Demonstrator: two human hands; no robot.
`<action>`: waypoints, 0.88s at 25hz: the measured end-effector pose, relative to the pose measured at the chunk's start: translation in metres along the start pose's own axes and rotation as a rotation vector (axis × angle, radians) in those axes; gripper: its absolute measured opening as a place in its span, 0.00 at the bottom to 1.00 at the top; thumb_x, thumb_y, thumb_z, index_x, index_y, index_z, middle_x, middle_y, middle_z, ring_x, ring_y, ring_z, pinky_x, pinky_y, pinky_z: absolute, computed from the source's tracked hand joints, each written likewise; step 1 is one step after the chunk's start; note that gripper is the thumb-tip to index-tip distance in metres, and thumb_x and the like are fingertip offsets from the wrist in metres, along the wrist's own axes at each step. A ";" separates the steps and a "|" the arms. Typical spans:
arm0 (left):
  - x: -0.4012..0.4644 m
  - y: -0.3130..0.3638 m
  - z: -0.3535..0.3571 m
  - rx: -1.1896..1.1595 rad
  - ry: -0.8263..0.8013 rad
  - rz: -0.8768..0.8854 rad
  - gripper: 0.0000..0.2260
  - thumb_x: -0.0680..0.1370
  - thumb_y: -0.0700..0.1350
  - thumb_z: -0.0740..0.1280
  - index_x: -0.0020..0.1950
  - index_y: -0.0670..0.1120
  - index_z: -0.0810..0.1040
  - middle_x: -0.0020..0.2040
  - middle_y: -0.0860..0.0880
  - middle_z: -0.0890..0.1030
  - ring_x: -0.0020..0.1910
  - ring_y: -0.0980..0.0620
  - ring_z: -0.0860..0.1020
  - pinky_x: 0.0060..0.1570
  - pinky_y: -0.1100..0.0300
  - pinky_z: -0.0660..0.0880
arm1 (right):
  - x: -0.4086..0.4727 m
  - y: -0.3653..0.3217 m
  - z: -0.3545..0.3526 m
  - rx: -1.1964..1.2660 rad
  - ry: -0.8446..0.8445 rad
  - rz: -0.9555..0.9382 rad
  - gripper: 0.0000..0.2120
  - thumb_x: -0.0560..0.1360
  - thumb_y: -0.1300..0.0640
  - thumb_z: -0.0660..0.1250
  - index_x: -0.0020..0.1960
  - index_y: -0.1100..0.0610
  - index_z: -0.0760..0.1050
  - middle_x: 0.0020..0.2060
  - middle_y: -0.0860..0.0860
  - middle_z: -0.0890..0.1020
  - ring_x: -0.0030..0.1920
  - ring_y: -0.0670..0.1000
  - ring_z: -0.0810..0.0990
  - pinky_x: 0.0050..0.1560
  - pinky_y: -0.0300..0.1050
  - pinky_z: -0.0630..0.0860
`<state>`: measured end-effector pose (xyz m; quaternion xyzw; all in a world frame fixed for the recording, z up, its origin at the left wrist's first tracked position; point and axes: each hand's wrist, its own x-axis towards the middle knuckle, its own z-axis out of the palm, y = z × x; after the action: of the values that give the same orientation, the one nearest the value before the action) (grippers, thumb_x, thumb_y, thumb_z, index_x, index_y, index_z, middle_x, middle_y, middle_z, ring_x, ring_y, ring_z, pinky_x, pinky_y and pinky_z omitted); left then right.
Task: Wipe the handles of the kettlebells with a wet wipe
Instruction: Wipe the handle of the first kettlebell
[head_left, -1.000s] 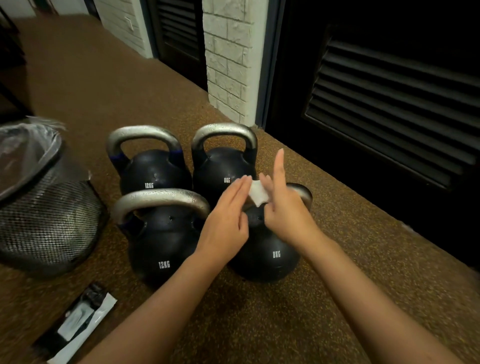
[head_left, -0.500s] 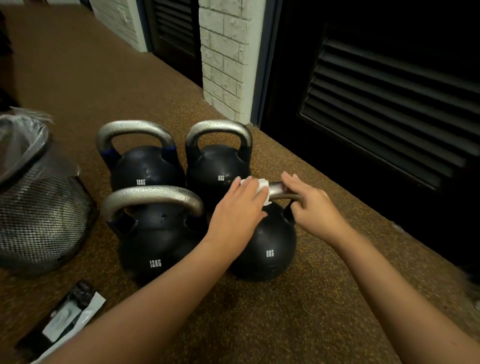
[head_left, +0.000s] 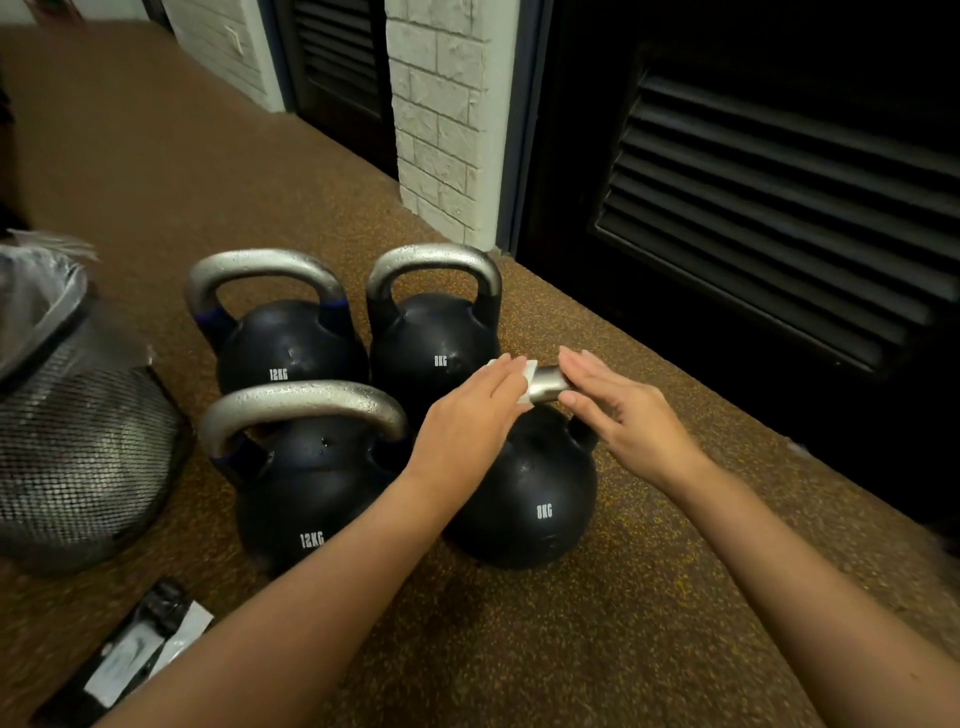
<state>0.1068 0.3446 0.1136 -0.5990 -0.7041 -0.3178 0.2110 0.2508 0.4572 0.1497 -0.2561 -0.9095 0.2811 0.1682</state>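
Front-right 8KG kettlebell (head_left: 524, 499) sits on the floor, nearest of four. Its silver handle (head_left: 549, 383) shows only as a short stretch between the two hands. White wet wipe (head_left: 525, 382) is wrapped on the handle's left part, pressed there under the left hand (head_left: 470, 415) — fingers fairly straight, laid over wipe and bar. Right hand (head_left: 621, 410) lies over the handle's right part, fingers extended along it, thumb beneath; whether it truly clamps the bar, cannot tell.

Other bells close by: front 12KG kettlebell (head_left: 306, 493) just left, touching or nearly so; rear 8KG kettlebell (head_left: 431, 343) and rear 12KG kettlebell (head_left: 285, 343) behind. All black with silver handles.

Surface: brown speckled rubber floor (head_left: 571, 649). Mesh bin (head_left: 78, 441) with a clear liner to the left. Black-and-white wipe packet (head_left: 130, 660) lies on the floor, lower left. Room: white brick pillar (head_left: 441, 119) behind, dark louvred doors (head_left: 779, 208) along the right side.

Versus 0.5 s ago — left hand flatter and slightly further left on the handle, wipe peeking at the fingertips rather than bunched. Right hand, curled on the bar then, now has straighter fingers. Bells, bin, packet unmoved.
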 end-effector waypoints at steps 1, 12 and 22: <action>0.000 0.001 0.001 -0.029 -0.004 -0.038 0.16 0.71 0.42 0.71 0.58 0.41 0.78 0.54 0.44 0.82 0.54 0.49 0.81 0.50 0.60 0.77 | 0.000 0.000 0.001 -0.005 -0.001 0.003 0.23 0.77 0.51 0.61 0.71 0.49 0.63 0.66 0.35 0.62 0.72 0.37 0.55 0.66 0.21 0.46; 0.001 -0.003 0.003 -0.118 -0.001 -0.061 0.14 0.75 0.43 0.61 0.56 0.41 0.80 0.56 0.45 0.82 0.56 0.50 0.80 0.55 0.56 0.77 | 0.001 0.001 0.000 0.028 0.014 0.009 0.23 0.77 0.52 0.63 0.71 0.52 0.65 0.69 0.42 0.66 0.71 0.38 0.57 0.68 0.27 0.48; -0.007 -0.012 -0.007 -0.110 -0.041 -0.086 0.15 0.74 0.37 0.63 0.59 0.41 0.79 0.60 0.44 0.79 0.59 0.49 0.78 0.61 0.56 0.72 | 0.001 0.006 0.006 0.048 0.030 0.000 0.21 0.78 0.50 0.61 0.70 0.48 0.66 0.69 0.40 0.65 0.73 0.42 0.57 0.74 0.39 0.51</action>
<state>0.0958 0.3335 0.1116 -0.5853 -0.7148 -0.3523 0.1498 0.2493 0.4592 0.1415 -0.2561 -0.8998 0.2990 0.1881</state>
